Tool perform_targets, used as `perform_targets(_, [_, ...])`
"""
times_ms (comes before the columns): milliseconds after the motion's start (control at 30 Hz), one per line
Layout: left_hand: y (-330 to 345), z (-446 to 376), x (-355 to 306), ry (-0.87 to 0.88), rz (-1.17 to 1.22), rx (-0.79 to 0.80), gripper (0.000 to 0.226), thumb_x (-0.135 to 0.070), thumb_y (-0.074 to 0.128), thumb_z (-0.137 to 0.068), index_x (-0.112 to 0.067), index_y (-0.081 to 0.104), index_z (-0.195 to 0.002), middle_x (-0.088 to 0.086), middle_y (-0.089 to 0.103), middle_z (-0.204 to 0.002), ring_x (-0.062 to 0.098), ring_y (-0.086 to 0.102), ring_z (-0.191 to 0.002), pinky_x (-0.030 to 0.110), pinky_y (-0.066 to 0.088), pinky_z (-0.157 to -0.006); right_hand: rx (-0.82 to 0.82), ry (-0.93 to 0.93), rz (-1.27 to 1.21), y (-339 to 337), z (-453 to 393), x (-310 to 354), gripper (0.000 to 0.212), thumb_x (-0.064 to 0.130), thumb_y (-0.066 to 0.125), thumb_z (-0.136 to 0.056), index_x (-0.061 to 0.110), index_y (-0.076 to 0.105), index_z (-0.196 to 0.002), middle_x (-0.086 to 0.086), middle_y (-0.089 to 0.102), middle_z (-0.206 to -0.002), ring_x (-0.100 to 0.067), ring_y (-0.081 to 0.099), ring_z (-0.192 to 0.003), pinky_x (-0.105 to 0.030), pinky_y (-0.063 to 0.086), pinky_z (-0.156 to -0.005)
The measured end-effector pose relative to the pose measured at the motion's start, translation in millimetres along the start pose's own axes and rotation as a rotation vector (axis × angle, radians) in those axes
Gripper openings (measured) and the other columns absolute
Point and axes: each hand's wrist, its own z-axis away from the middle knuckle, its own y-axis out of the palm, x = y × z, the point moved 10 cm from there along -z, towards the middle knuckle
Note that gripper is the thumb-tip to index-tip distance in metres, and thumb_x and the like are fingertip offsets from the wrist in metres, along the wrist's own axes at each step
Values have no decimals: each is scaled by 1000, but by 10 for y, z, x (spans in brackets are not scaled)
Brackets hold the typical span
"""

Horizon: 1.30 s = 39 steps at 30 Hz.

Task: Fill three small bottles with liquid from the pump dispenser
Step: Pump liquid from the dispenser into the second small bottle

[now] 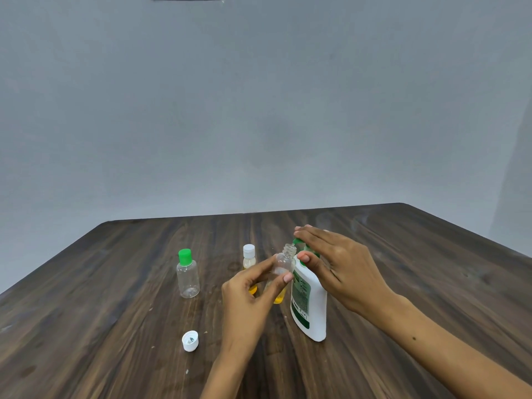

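Under pump spout | left hand (247, 295) pinches small bottle (283, 263) upright, mouth up | right hand (336, 263) flat on pump dispenser (309, 300)

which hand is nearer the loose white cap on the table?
Left. The left hand holds the open small bottle up and to the right of the white cap. The right hand rests on the pump dispenser, farther right.
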Motion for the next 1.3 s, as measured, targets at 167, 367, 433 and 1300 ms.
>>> perform_targets(167, [-7,5,0,12,-15,-5,32,-43,75,-64,-45,66,-95,-29,72,-86,-7,67,-89,9,49,-76,3,-14,20,-10,5,15,67,59,20,-97,16,67,-116,3,66,-118,-14,61,-109,-21,42,-84])
perform_targets(367, [13,10,-36,20,2,9,29,-36,75,-66,-43,67,-93,-30,71,-81,-9,67,-85,5,47,-75,-6,-4,9,-17,-9,14,67,60,19,-97,16,67,-116,3,66,-119,-14,61,-109,-22,43,-83])
perform_targets(433, [13,12,-31,22,-11,9,29,-37,75,-66,-44,66,-93,-31,71,-81,-10,67,-85,5,47,-74,-13,-18,21,-19,15,36,67,59,20,-97,15,67,-115,1,67,-116,-16,64,-105,-21,43,-79])
perform_targets(1300, [-4,16,-52,29,-5,-6,30,-36,75,-65,-44,66,-93,-32,70,-80,-10,67,-86,8,49,-76,-5,-41,40,-43,14,58,69,61,18,-96,16,66,-118,2,66,-119,-15,67,-96,-21,51,-64])
